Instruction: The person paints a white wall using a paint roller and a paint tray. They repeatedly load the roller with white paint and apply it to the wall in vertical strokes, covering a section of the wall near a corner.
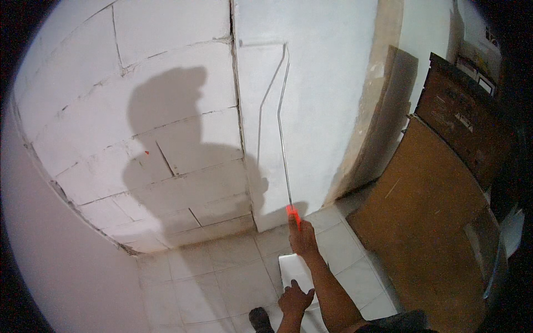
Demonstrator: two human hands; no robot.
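Observation:
My right hand [303, 241] grips the red handle [293, 214] of a paint roller. Its long, bent metal rod [283, 143] reaches up to a pale roller head [263, 43], which lies against the smooth white wall panel [325, 104] and barely stands out from it. Below, my left hand [295, 300] is raised with its index finger and thumb apart, and I see nothing in it. Behind that hand, a white tray [289, 264] appears to lie on the floor, partly covered by my right forearm and left hand.
To the left is a white block wall [83, 158] with dark joints, carrying my shadow. A dark vertical gap [238, 104] divides it from the panel. Brown boards [408, 200] lean on the right. My foot [260, 319] stands on the tiled floor [200, 295].

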